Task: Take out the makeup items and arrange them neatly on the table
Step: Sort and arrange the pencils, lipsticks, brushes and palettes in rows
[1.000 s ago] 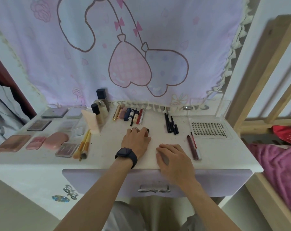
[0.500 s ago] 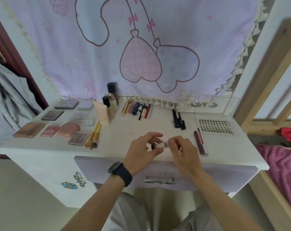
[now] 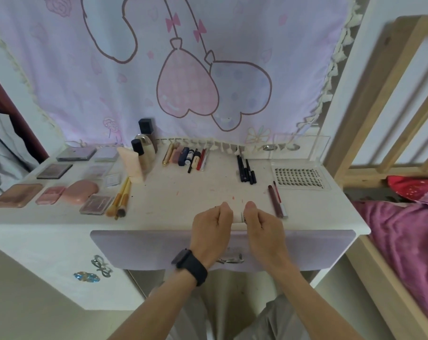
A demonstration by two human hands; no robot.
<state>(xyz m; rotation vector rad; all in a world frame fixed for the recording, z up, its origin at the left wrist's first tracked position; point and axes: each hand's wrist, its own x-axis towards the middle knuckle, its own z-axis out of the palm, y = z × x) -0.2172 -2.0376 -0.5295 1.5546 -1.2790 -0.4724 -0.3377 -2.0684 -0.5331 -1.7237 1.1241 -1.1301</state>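
Both hands meet at the front edge of the table: left hand & right hand, fingers curled, each gripping one end of a small white tube. Can't tell if it touches the top. Seems they're closing or checking it before setting it down. Palettes, brushes, lipsticks etc. already lie in tidy groups. Next move, prob.: pick a bare spot, maybe beside the lip pencils nearby, & lay it parallel.
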